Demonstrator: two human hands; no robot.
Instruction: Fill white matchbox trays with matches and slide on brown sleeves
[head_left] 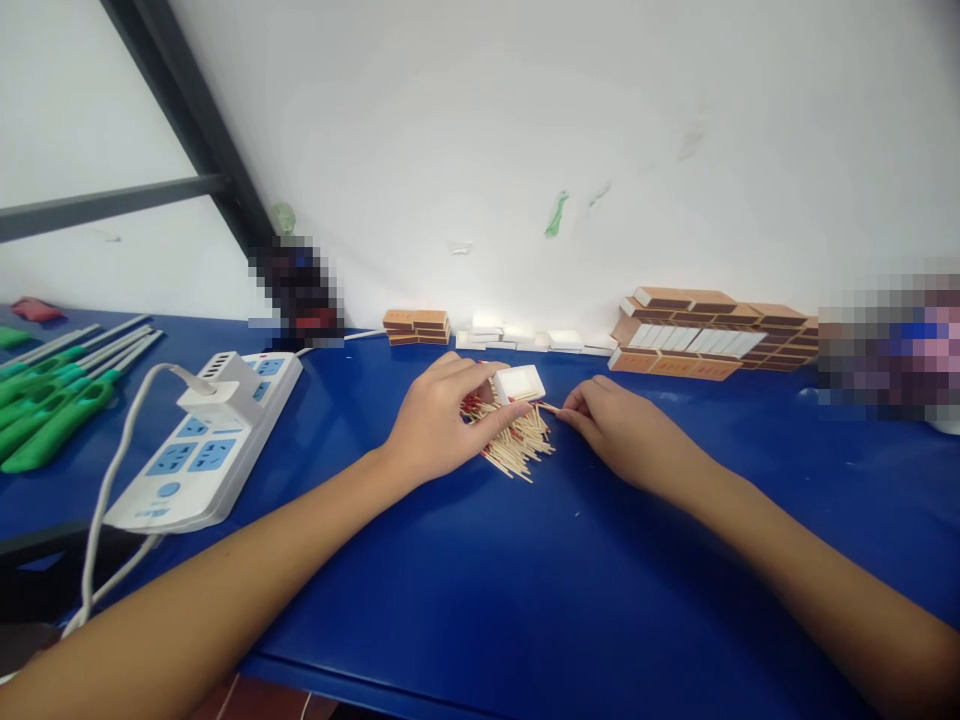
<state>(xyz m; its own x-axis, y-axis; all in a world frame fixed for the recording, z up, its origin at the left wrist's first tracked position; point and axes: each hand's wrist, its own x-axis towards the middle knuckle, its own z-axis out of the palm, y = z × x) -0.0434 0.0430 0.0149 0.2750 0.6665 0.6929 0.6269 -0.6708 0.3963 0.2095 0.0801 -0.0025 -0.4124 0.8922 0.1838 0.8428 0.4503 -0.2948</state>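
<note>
My left hand [442, 415] grips a small white matchbox tray [519, 384] between thumb and fingers, tilted over a loose pile of matches [521, 440]. The matches have pale sticks and red heads, and they lie on the blue tabletop [480, 590]. Just right of the tray, my right hand [619, 425] pinches what looks like a few matches [549, 408] by their stick ends. Their red heads are at the tray's near edge; whether they touch it I cannot tell. Part of the pile is hidden behind my left thumb.
White matchbox trays [495, 332] lie along the wall, between a small stack of brown matchboxes [416, 327] and a larger stacked row [712, 335]. At left are a white power strip [206, 450] with a plugged-in cable and green-handled lighters [67, 405].
</note>
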